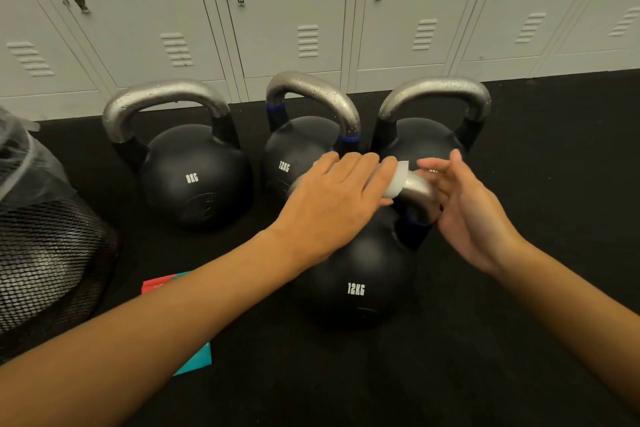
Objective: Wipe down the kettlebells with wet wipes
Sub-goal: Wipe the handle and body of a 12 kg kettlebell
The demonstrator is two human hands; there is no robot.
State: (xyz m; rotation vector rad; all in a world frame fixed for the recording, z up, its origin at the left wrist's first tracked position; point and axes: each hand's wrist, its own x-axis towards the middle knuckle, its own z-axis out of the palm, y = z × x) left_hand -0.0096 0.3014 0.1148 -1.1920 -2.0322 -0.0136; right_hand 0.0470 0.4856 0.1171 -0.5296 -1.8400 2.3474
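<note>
Left hand (337, 198) lies palm-down over the steel handle (414, 191) of the nearest kettlebell (356, 274), fingers wrapped over a white wet wipe (398, 180) and pressing it onto the handle. Right hand (465, 215) sits just beside the handle's right end, fingers loosely spread and half curled, fingertips touching or nearly touching the metal; holds nothing that I can see. Nearest kettlebell stands on the black floor (519, 340), marked 12KG, blue band at the handle base. Behind it, a row of three: an 8KG kettlebell (194, 177) at left, a second 12KG kettlebell (298, 152) in the middle with blue bands, a third kettlebell (419, 139) at right whose label is hidden by the hands. Their steel handles carry water droplets. A teal and red packet (197, 362) lies flat on the floor under the left forearm. Black mesh bin (45, 253) with clear liner at far left. Grey lockers (294, 10) line the wall behind.
</note>
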